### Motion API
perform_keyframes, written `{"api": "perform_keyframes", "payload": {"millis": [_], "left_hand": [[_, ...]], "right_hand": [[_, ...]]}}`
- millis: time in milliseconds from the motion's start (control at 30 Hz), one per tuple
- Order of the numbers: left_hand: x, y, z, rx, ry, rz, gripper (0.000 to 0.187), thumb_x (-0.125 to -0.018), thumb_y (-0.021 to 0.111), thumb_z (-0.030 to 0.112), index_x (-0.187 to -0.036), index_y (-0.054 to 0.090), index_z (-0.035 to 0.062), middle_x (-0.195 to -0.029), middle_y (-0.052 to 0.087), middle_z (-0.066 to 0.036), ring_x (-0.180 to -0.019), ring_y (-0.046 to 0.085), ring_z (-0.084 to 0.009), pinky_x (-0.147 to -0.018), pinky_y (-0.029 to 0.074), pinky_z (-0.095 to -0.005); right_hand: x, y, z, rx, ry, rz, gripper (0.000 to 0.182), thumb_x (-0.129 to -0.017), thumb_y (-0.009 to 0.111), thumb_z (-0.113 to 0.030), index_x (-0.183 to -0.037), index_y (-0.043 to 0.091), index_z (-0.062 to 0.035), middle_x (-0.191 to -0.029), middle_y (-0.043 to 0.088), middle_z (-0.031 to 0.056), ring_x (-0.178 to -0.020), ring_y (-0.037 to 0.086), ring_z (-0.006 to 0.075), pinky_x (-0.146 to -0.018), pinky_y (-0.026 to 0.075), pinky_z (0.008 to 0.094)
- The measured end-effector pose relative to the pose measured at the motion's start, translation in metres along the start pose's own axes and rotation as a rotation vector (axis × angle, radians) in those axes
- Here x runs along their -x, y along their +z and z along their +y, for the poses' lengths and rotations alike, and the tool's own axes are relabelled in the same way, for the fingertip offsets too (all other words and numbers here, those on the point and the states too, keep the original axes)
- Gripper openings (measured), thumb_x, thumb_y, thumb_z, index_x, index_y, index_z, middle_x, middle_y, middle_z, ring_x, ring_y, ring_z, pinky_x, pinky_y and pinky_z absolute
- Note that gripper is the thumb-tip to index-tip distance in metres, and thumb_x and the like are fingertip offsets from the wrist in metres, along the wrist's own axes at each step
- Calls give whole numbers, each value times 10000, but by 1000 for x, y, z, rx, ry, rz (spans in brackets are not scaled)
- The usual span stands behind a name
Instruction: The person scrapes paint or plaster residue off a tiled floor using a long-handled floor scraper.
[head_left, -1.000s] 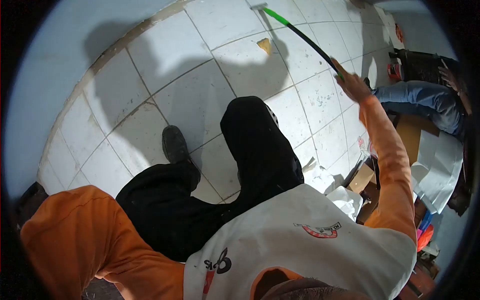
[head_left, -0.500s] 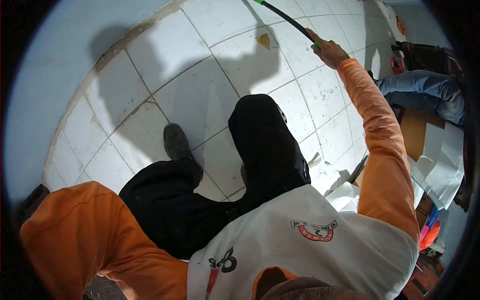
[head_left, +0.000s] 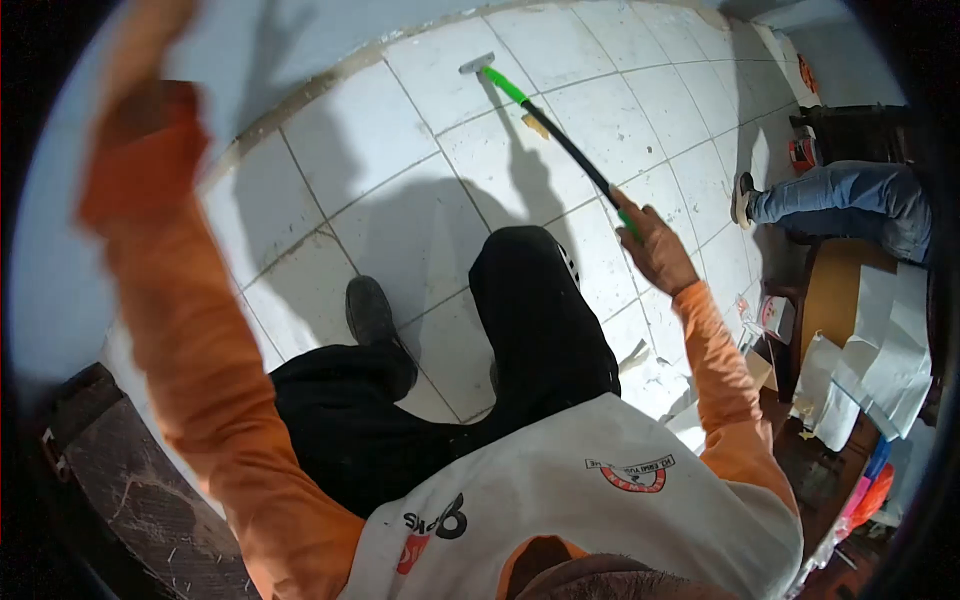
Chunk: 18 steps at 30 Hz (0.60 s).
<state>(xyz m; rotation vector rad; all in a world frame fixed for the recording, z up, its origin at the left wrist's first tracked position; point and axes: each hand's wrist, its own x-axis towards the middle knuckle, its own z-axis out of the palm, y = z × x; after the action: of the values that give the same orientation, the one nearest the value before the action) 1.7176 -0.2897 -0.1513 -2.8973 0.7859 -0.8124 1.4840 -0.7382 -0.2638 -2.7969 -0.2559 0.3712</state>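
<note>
My right hand (head_left: 655,248) is closed around the rear grip of a long-handled scraper (head_left: 568,142). This tool has a black shaft, green sections and a flat grey blade (head_left: 478,63) at its far end. In this view the blade overlaps the white tiles near the wall's foot. A small yellowish-brown scrap (head_left: 535,125) shows beside the shaft. My left hand (head_left: 145,50) is raised in front of the pale blue wall at the upper left, its fingers smeared by motion and partly cut off by the frame edge.
White floor tiles (head_left: 400,215) bear paint specks. To the right another person's jeans-clad leg (head_left: 835,192) and shoe (head_left: 742,198) show, near a brown surface with papers (head_left: 880,330) on it. A dark scratched wooden surface (head_left: 150,490) stands at lower left.
My left arm has swung up and forward from beside my body. My right hand has drawn back towards me with the scraper, bringing its blade into view.
</note>
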Motion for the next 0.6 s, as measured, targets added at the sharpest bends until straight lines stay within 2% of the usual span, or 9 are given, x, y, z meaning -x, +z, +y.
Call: {"api": "perform_keyframes", "payload": {"millis": [133,167,200,333,367,400,467,500,600], "left_hand": [[22,109,84,181,166,-341,1067,-800,839,337,-1650,198,257,-1657,263,-222,-1516,341,-365,-1182,380,-569],[37,125,112,403,234,-490,1263,-646,936,303,-1653,175,330,-1715,137,-167,-1554,205,-432,-1171,198,-752],[50,142,140,422,296,-449,1321,-592,968,309,-1651,179,337,-1720,125,-163,-1564,165,-440,-1201,152,-737],[72,161,236,813,203,-335,1037,-760,864,469,-1618,304,311,-1688,264,-139,-1581,144,-378,-1277,110,-593],[76,179,248,828,219,-236,760,-822,803,536,-1467,552,222,-1404,601,-215,-1435,444,-362,-1210,315,-534],[78,180,253,834,217,-244,760,-822,803,536,-1467,552,222,-1404,601,-215,-1435,444,-362,-1210,315,-534],[81,180,261,1149,-217,-187,533,-834,820,493,-1221,711,142,-962,716,-172,-1028,663,-347,-961,501,-465],[77,171,262,1173,-233,11,446,-821,844,469,-1068,746,111,-737,636,-113,-744,625,-317,-747,502,-444],[79,164,266,1085,-268,62,447,-810,859,451,-1059,733,101,-705,618,-107,-724,628,-312,-730,507,-439]], "right_hand": [[38,-5,-42,-16,92,131,494,-956,671,-153,-1441,583,-191,-966,644,186,-815,688,362,-727,566,476],[45,-9,-58,-3,85,191,481,-948,679,-136,-1420,602,-184,-966,651,178,-790,691,356,-698,568,463],[48,-12,-73,10,81,253,468,-940,686,-119,-1399,620,-177,-965,659,171,-766,694,351,-668,570,450],[51,-27,-120,-142,82,302,387,-927,696,-49,-1310,677,-106,-1048,680,153,-756,716,314,-649,579,403],[51,-33,-127,-201,64,368,362,-925,700,-37,-1284,687,-84,-1080,673,158,-784,721,307,-665,583,394],[51,-37,-133,-260,47,428,337,-923,704,-25,-1257,698,-61,-1111,666,163,-812,726,300,-681,588,386],[53,-37,-134,-362,40,549,240,-898,742,8,-1137,730,-13,-1146,667,151,-930,724,254,-723,592,369],[56,-37,-137,-369,48,607,237,-895,751,6,-1130,730,-9,-1122,679,154,-934,722,250,-726,591,362],[56,-39,-143,-319,34,839,205,-907,735,-13,-1106,727,33,-1004,735,167,-974,705,299,-805,574,382]]}}
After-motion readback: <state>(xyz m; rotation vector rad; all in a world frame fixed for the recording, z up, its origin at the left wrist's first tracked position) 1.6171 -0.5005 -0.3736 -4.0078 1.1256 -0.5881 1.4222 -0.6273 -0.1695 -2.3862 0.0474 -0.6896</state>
